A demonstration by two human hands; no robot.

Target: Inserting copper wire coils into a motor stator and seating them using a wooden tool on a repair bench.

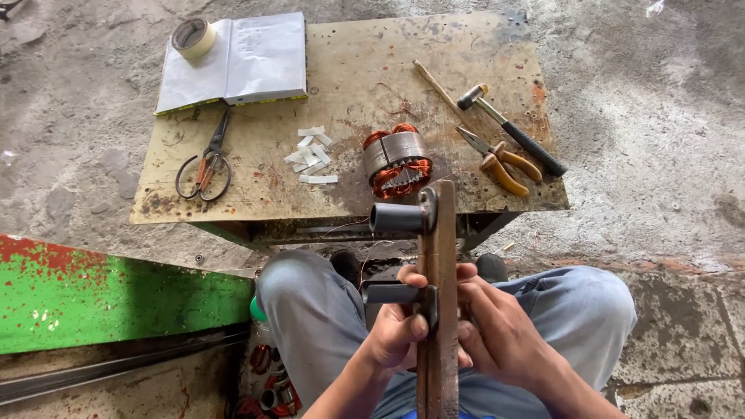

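Note:
Both my hands hold an upright wooden bar (pixel 444 233) with two dark cylindrical pegs sticking out to the left. My left hand (pixel 394 332) grips it at the lower peg (pixel 392 293), thumb on the wood. From the right, my right hand (pixel 497 326) wraps the bar, fingers closed on it. The upper peg (pixel 397 218) stands free above my hands. Beyond it, a motor stator (pixel 396 160) with copper windings lies on the low table (pixel 341 77).
On the table are scissors (pixel 206 161), an open book (pixel 237 58) with a tape roll (pixel 192 36) on it, small white paper strips (pixel 310 155), pliers (pixel 500 163), a hammer (pixel 512 130) and a wooden stick (pixel 434 85). A green painted block (pixel 116 302) lies at left. Small parts sit on the floor by my knee.

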